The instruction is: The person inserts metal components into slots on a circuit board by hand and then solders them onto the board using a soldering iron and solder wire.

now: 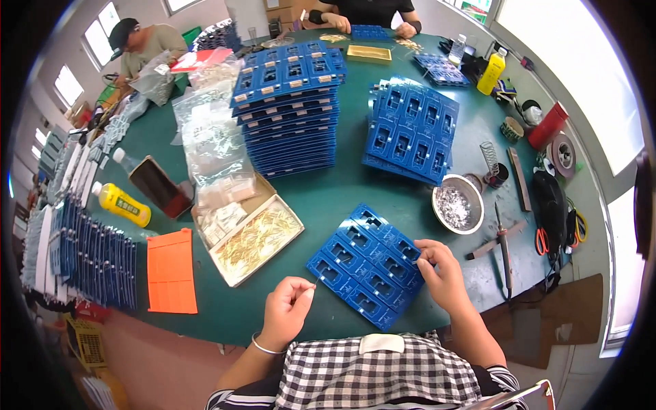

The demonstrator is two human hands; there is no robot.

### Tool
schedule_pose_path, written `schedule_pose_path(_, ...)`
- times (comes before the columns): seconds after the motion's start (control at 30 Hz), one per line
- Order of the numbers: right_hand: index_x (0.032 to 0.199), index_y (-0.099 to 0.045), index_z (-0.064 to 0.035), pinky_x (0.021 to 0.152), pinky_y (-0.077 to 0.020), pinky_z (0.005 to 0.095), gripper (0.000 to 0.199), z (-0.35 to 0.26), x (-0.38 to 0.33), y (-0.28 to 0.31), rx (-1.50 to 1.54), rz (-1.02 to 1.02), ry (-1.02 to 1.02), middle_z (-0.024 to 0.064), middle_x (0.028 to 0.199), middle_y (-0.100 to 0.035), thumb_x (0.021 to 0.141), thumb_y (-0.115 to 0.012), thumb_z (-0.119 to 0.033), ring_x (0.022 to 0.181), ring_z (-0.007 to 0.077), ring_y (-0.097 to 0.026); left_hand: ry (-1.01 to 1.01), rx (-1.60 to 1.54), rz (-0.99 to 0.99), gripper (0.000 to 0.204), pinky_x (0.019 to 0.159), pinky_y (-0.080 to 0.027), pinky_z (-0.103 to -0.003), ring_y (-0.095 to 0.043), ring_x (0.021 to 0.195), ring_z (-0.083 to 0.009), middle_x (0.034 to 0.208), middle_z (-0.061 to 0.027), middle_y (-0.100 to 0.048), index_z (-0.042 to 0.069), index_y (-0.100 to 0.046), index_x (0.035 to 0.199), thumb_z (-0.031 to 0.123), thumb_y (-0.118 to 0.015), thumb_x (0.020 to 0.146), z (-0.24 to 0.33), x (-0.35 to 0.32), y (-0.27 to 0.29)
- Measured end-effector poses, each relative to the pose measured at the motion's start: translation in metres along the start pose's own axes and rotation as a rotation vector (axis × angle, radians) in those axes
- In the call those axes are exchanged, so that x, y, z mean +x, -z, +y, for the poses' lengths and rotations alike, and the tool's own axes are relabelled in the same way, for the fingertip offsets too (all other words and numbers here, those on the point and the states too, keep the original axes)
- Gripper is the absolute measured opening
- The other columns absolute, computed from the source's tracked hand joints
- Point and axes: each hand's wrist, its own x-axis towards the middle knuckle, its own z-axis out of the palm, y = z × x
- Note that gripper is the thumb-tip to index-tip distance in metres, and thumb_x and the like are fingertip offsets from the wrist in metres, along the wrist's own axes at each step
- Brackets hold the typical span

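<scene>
A blue circuit board panel (369, 263) with several rectangular cut-outs lies at a slant on the green table in front of me. My right hand (443, 273) grips its right edge between thumb and fingers. Just off the panel's left corner, my left hand (288, 311) is closed in a pinch; a tiny light tip shows at the fingertips, too small to name. Left of the panel sits an open cardboard box (290, 236) of thin gold-coloured metal pins. A round bowl (437, 205) of small silvery parts stands beyond the panel to the right.
A tall stack of blue boards (294, 137) rises at the back, a lower stack (413, 130) right of it. A soldering iron (504, 246) and scissors (541, 240) lie at right. An orange tray (171, 272) and yellow bottle (121, 203) are left. Two other people sit beyond.
</scene>
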Motion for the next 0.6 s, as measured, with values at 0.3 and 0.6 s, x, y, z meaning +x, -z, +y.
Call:
schedule_pose_path(0.3, 0.131, -0.048, 0.0018, 0.095, -0.0404, 0.0313, 0.042, 0.037, -0.036, 0.006, -0.096, 0.267, -0.039, 0.0156, 0.121, -0.057, 0.089, -0.048, 0.001, 0.111, 0.0216, -0.053, -0.287, 0.434, 0.005, 0.007, 0.076, -0.047, -0.036, -0.057, 0.087, -0.0301, 0.1, -0.0175, -0.059, 0.004, -0.053, 0.087, 0.007, -0.058, 0.086, 0.005, 0.029, 0.02)
schedule_pose_path(0.6, 0.136, -0.043, 0.0015, 0.081, -0.0354, 0.0248, 0.041, 0.006, -0.027, -0.041, 0.51, 0.262, -0.206, 0.0005, 0.095, -0.044, 0.095, -0.046, -0.006, 0.084, 0.0124, -0.038, -0.269, 0.383, -0.032, 0.005, 0.086, -0.044, -0.041, -0.056, 0.111, -0.0348, 0.087, -0.0133, -0.056, 0.003, -0.048, 0.091, 0.005, -0.052, 0.088, -0.014, 0.013, 0.008)
